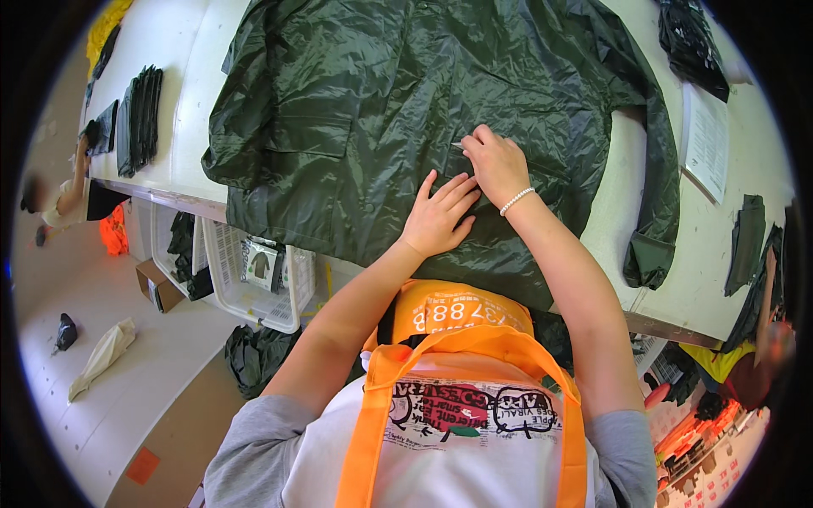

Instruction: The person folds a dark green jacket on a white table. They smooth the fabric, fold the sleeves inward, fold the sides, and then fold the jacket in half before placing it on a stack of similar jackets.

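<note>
A dark green shiny raincoat (373,186) lies spread over the white table, its front and a pocket flap facing up. My left hand (439,217) rests flat on its lower front, fingers apart. Just beyond it, my right hand (498,165) is closed in a pinch above the cloth. From its fingertips sticks out a small pale, pointed piece (458,146), too small to name for certain. One sleeve (656,186) of the raincoat hangs down along the right side.
Folded dark garments (140,121) lie on the table (190,51) at left. At right are paper sheets (705,140) and a dark folded piece (745,245). White baskets (222,292) stand below the table edge. Other people work at far left and far right.
</note>
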Available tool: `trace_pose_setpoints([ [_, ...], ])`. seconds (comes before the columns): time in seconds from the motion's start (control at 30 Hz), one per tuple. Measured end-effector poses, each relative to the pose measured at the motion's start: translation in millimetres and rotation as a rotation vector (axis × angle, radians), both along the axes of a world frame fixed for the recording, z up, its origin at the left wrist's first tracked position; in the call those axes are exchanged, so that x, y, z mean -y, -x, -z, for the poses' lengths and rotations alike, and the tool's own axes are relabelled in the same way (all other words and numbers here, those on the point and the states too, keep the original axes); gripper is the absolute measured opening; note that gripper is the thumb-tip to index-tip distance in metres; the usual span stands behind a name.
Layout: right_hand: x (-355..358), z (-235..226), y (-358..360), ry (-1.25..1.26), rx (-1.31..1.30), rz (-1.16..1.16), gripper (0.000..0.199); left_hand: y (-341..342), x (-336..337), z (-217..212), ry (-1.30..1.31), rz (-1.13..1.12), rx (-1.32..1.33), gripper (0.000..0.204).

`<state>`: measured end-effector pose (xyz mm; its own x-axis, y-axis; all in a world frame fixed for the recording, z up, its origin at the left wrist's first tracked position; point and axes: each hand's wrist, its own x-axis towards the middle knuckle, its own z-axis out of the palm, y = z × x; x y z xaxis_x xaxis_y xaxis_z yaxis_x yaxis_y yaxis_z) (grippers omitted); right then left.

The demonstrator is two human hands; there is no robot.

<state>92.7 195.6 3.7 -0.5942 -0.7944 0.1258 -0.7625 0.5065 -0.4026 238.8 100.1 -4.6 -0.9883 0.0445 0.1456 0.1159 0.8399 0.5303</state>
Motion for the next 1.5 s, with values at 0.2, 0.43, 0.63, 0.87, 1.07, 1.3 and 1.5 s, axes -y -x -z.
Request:
trace_pose_setpoints([
  [0.2, -36.5, -23.8, -16.3, 0.148, 0.326, 0.265, 0.017, 2.4, -4.4, -5.3, 0.02, 0.012, -0.013, 0.038],
  [0.43, -304.2, -35.5, 10.7, 0.177, -0.161, 1.119, 0.043, -3.6, -7.1, -1.5, 0.085, -0.018, -0.024, 0.04],
  [0.63, -461.5, 44.0, -21.7, 0.436, 0.427, 1.455, 0.059, 1.7, -14.3, -5.6, 0.145, 0.017, -0.035, 0.037],
  [0.87, -399.5, 16.4, -18.6, 0.598, -0.108, 1.365, 0.046, 42.4, -60.3, -35.6, 0.139, -0.053, -0.181, 0.052],
  [1.07, -220.9, -19.3, -34.2, 0.738, 0.7, 0.807, 0.023, 114.6, -119.4, -20.5, 0.185, 0.151, -0.338, 0.028],
  [1.3, -190.0, 24.4, -19.2, 0.866, 1.113, 0.861, 0.03, 103.7, -111.2, -16.6, -0.023, 0.03, 0.01, 0.026],
  [1.5, -196.2, 14.7, -7.8, 0.904, 1.326, 0.898, 0.033, 122.4, -124.8, -25.0, -0.109, -0.006, 0.144, 0.021],
])
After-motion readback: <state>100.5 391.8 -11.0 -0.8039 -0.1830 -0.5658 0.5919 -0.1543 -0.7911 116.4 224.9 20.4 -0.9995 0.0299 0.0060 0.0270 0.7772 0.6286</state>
